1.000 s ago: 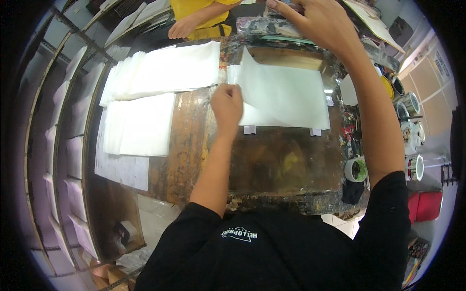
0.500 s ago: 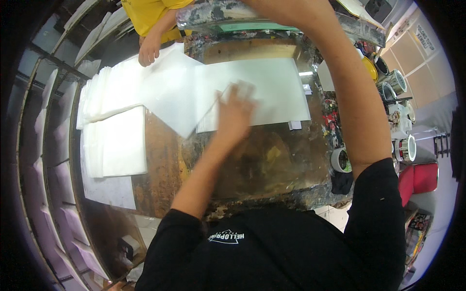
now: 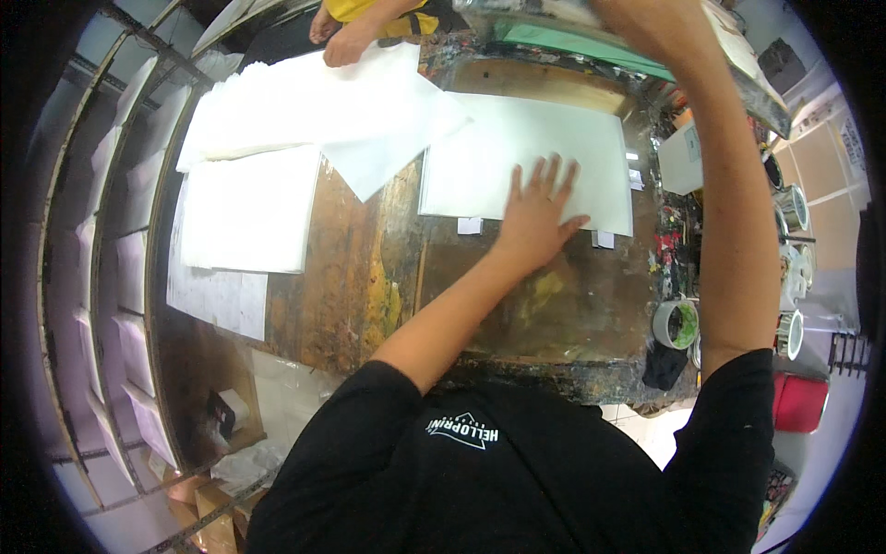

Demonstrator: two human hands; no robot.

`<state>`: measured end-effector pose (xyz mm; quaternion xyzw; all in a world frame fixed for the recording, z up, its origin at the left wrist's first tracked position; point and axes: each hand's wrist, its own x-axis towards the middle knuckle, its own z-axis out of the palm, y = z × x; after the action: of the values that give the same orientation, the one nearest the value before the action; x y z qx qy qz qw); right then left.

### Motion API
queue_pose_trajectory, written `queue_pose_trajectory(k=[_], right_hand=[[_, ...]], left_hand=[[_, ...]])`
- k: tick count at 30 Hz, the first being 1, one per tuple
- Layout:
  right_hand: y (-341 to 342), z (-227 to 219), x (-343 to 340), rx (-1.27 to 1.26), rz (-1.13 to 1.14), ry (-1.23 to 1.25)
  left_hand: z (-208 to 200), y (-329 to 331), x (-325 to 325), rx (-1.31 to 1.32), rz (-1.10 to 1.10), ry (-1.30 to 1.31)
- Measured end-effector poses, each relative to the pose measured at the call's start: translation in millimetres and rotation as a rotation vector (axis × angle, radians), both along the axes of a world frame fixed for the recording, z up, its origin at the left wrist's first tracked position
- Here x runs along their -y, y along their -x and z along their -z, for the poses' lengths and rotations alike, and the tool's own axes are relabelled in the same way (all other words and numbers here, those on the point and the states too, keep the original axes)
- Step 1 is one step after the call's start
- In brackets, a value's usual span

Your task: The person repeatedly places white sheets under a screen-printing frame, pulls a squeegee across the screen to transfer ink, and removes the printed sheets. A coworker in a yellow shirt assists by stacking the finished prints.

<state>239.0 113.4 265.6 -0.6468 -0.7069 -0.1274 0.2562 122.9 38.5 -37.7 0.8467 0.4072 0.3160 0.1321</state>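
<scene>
Beyond the bench's left edge we see one tall rack (image 3: 111,263) hung with white sheets, too crowded for us to count. On the left part of the bench (image 3: 355,305) lie two white stacks: one far stack (image 3: 268,111) and one near stack (image 3: 245,217), with one printed sheet (image 3: 217,303) jutting out beneath the latter toward the near left corner. At the far edge are a co-worker's two hands (image 3: 347,44), one at the far stack. One loose translucent sheet (image 3: 365,171) reaches from that stack past the middle, overlapping the left end of one white sheet (image 3: 475,157), which lies between the middle and the right edge. Our left hand (image 3: 542,214) is palm down over this sheet's near side, all five fingers spread apart. Three small white tabs (image 3: 470,225) border it, two on its near side, one at right. By the far edge is one green-and-grey frame (image 3: 586,49); our right hand (image 3: 639,18) is cut off there, so we cannot tell its fingers' state. Along the right edge stand one white box (image 3: 680,160) and, nearer, one cup (image 3: 676,324) beside one black cloth (image 3: 663,366).
</scene>
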Motion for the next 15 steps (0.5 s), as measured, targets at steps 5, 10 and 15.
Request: queue_pose_trajectory(k=[5,10,15], right_hand=[[1,54,33,0.079,-0.129,-0.187],[6,135,85,0.180,-0.133,0.227],[10,204,128,0.104,-0.152,0.471]], left_hand=[[-127,76,-22,0.978,0.096,0.515],[-98,107,2,0.609,-0.032,0.582],[-33,122,33,-0.122,-0.315,0.163]])
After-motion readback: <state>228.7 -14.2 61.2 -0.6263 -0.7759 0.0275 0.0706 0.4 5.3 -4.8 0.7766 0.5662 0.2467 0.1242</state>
